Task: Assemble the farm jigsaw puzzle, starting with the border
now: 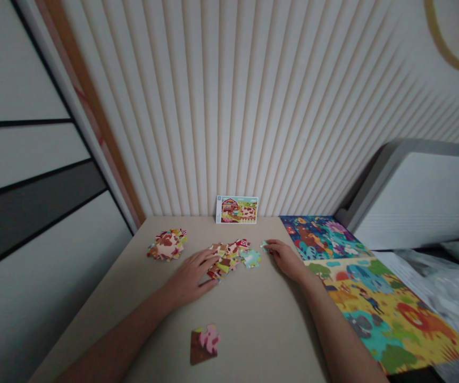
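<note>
Red, brown and green puzzle pieces (226, 260), knob-edged, beside pale-blue pieces (251, 259).

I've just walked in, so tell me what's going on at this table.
A person is handling jigsaw pieces. The left hand rests against a multicoloured heap of flat jigsaw pieces; the right hand has a small pale-blue jigsaw piece at its fingertips. A pile showing a brown-patched cow lies farther left, and a brown-and-pink puzzle section lies nearer the person. A rectangular red-barn picture card stands at the back.
</note>
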`<state>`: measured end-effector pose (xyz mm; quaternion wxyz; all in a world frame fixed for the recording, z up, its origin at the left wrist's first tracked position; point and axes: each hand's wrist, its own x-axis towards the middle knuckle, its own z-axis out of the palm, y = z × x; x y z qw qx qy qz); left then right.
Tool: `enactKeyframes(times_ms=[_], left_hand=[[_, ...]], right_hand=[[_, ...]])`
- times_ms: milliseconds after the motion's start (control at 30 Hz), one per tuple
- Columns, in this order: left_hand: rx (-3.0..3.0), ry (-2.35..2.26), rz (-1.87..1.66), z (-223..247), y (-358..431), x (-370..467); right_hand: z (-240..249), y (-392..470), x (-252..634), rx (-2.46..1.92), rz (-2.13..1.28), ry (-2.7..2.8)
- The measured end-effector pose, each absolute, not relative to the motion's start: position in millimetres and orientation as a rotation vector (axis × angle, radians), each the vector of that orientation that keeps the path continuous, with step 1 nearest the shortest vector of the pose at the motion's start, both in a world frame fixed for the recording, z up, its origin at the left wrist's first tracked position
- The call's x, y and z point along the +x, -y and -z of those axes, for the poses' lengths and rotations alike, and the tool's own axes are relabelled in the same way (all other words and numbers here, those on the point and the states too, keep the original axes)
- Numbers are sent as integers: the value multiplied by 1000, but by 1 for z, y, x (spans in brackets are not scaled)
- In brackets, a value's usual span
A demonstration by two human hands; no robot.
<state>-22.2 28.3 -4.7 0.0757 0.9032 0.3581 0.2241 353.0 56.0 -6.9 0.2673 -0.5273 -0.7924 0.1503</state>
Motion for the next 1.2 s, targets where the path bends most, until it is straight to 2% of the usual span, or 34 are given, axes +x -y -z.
enactKeyframes(times_ms=[300, 533, 833, 1033, 1200], left_hand=[[2708, -1081, -635, 2, -27, -22], [2652, -1187, -646, 8, -27, -23], [2637, -1121, -660, 3, -26, -22], [2638, -1106, -665, 4, -27, -22], [2638, -1049, -679, 2, -25, -20]], right_hand=[[-7, -43, 336, -1481, -171, 2172], [-16, -10, 283, -1487, -176, 2261], [-29, -2, 289, -1357, -356, 2337], [-57, 6, 295, -1148, -653, 2378], [-35, -14, 279, -1171, -463, 2125]])
